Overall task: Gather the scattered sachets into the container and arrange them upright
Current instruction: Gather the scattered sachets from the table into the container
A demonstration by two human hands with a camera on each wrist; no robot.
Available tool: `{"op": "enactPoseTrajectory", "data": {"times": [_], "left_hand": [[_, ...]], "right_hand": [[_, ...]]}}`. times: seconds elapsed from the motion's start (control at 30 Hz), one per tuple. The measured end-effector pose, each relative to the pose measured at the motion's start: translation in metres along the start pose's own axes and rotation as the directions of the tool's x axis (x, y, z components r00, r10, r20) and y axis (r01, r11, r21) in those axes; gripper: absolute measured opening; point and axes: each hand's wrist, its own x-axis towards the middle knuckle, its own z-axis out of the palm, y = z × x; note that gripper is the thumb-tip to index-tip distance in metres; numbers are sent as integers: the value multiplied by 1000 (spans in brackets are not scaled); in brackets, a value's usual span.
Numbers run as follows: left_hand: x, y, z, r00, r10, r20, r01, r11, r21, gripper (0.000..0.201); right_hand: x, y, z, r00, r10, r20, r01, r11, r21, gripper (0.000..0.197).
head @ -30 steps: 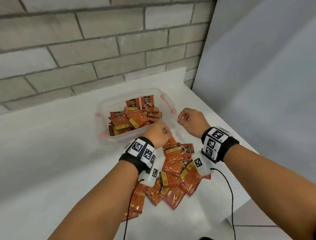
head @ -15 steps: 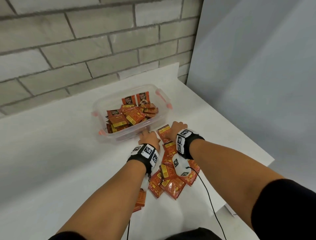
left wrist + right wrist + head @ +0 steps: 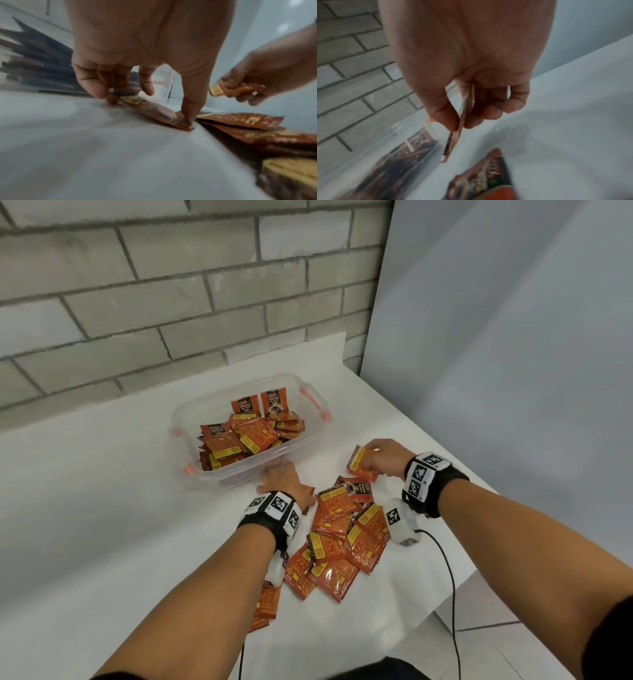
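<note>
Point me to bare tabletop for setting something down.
Free: white table left of the clear plastic container and left hand. Crowded: orange sachet pile between the forearms; right hand holds a sachet beside the container.

My left hand (image 3: 150, 44) pinches a flat orange foil sachet (image 3: 154, 115) lying on the white tabletop (image 3: 85, 155); my right hand (image 3: 267, 75) holds another orange sachet (image 3: 235, 90) above the loose pile (image 3: 257, 129).

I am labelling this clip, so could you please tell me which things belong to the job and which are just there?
Job:
- clear plastic container
- orange foil sachets on the table
- right hand pinching one sachet
- left hand picking up another sachet

Not job:
- grey brick wall
- black cable
</note>
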Motion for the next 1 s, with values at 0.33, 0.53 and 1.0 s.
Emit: {"op": "enactPoseTrajectory", "data": {"times": [0.33, 0.53, 1.0], "left_hand": [[-14, 15, -9, 937, 280, 208, -203, 922, -330, 83], [-22, 24, 9, 932, 309, 190, -304, 951, -55, 88], [-12, 25, -2, 944, 279, 176, -250, 953, -170, 75]], "right_hand": [[-9, 19, 16, 986, -18, 168, 71, 948, -311, 49], [-8, 23, 18, 992, -52, 116, 85, 951, -296, 26], [-50, 48, -21, 967, -25, 254, 28, 1000, -6, 24]]}}
